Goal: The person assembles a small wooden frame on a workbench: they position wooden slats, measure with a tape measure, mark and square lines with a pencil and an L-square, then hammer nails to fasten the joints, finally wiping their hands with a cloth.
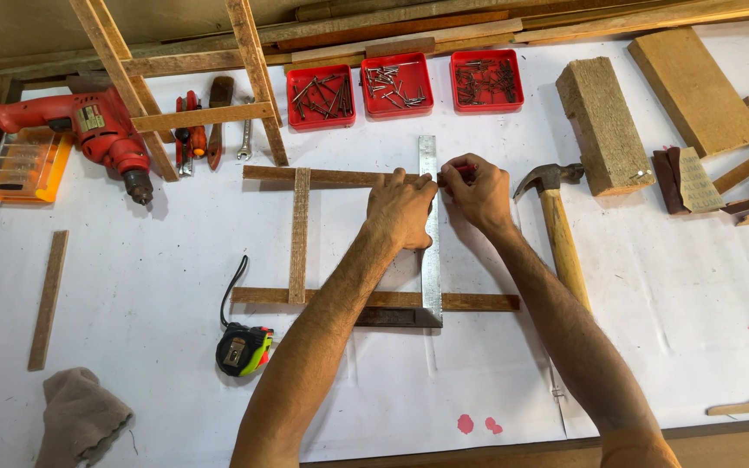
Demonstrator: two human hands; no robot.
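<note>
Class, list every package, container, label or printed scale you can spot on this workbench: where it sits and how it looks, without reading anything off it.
Three red trays: top centre, square, holding nails and screws.
Orange case: far left, translucent, rectangular.
Drill label: small pale plate on the red drill.
Steel square: centre, silvery graduated blade, under the left hand.
Tape measure: lower centre, black and yellow-green.

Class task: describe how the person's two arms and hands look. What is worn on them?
Both forearms are bare, with no sleeves in view. The left hand and right hand wear no gloves; no rings, watch or wristband show. The forearms carry visible hair.

Bright, even light; soft shadows; sharp
</note>
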